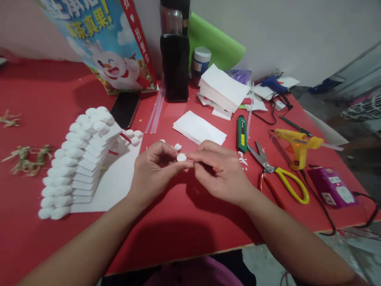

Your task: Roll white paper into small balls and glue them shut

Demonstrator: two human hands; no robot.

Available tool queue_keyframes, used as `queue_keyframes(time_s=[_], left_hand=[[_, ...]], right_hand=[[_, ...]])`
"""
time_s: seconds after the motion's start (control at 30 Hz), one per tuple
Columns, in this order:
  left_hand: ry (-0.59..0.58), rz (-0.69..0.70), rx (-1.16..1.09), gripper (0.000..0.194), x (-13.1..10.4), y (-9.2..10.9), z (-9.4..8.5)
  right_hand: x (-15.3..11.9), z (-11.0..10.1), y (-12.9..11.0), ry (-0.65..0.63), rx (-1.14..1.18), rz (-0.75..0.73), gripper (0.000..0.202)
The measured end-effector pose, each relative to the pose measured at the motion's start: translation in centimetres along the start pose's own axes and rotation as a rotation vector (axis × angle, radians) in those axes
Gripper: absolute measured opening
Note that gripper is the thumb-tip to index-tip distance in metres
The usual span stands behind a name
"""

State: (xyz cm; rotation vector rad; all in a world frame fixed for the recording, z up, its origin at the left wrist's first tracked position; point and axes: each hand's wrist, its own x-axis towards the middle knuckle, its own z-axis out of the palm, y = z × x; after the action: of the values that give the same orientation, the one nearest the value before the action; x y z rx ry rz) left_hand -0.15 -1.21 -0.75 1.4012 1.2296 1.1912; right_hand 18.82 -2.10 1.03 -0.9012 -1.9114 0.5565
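We're pinching a white disc in our left hand above the red tabletop, our right hand meeting its edge, grip unclear; disc-tipped cards are standing assembled, plain cards apparently remaining unused.

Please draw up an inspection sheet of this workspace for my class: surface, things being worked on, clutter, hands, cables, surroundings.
Surface: red tabletop, with white scraps right of the hands.
Work things: small white piece at the fingertips; stepped white model on a white sheet, left; white cards stacked ahead.
Clutter: scissors with blades apart, green cutter, yellow glue gun.
Hands: left hand pinches the small white piece; right hand has fingertips beside it, grip unclear.
Cables: glue-gun cord reaches the table's front edge; another cord leaves the purple power block.
Surroundings: pale wall behind; right side blurred.
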Motion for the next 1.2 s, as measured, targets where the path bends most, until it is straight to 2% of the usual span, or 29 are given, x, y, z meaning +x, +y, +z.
queue_keyframes(time_s=[0.7, 1.2], left_hand=[[0.018, 0.006, 0.039, 0.031, -0.11, 0.07, 0.03], [0.013, -0.039, 0.032, 0.032, -0.06, 0.08, 0.14]], right_hand=[[0.11, -0.11, 0.03, -0.015, 0.009, 0.008, 0.028], [0.0, -0.08, -0.04, -0.057, -0.043, 0.008, 0.024]])
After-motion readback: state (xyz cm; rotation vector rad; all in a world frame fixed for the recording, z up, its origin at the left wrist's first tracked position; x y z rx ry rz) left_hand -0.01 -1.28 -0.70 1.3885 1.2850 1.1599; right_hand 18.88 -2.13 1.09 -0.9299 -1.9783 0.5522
